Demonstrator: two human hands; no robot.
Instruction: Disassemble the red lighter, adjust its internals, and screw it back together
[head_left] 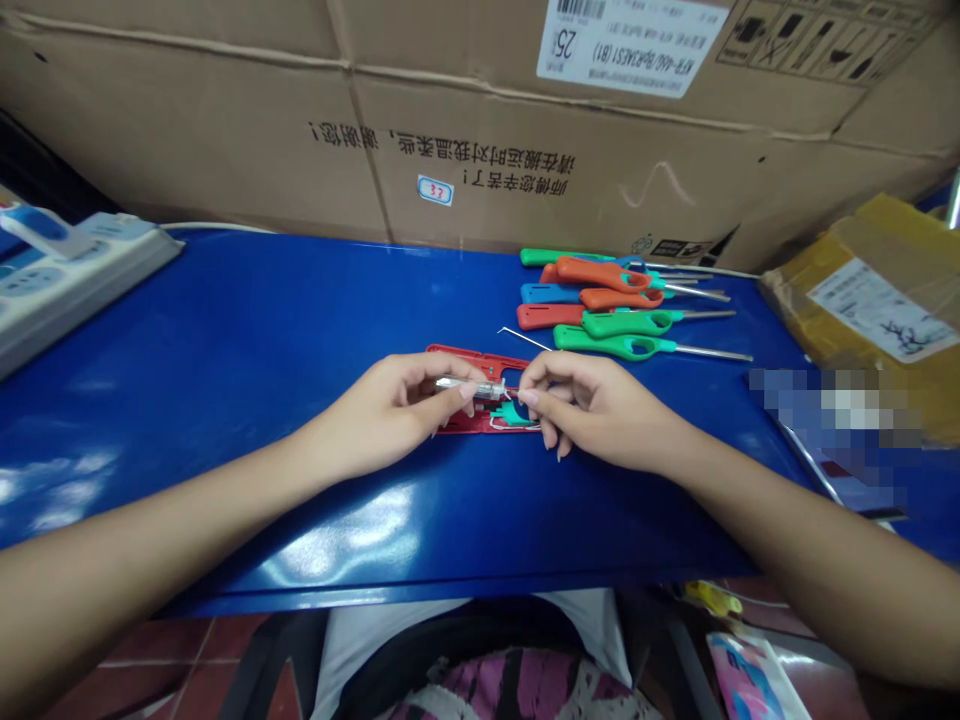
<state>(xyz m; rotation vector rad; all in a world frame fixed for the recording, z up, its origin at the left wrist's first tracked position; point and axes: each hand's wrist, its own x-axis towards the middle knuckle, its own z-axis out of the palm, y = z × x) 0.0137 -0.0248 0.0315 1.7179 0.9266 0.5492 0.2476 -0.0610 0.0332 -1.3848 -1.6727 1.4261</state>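
Note:
My left hand (405,405) pinches a small clear tube-like part (471,386) above a red open lighter shell (480,362) that lies on the blue table (262,340). My right hand (577,400) meets it from the right, fingertips pinched at the tube's end. A small teal trigger piece (511,414) sits in the red shell just under the fingers. A thin metal wire (525,338) pokes out behind my right hand. What the right fingertips grip is too small to name.
A pile of finished long-nosed lighters (622,305) in green, orange, blue and red lies at the back right. Large cardboard boxes (480,120) stand behind. A white power strip (67,275) is far left, a taped yellow parcel (877,300) far right.

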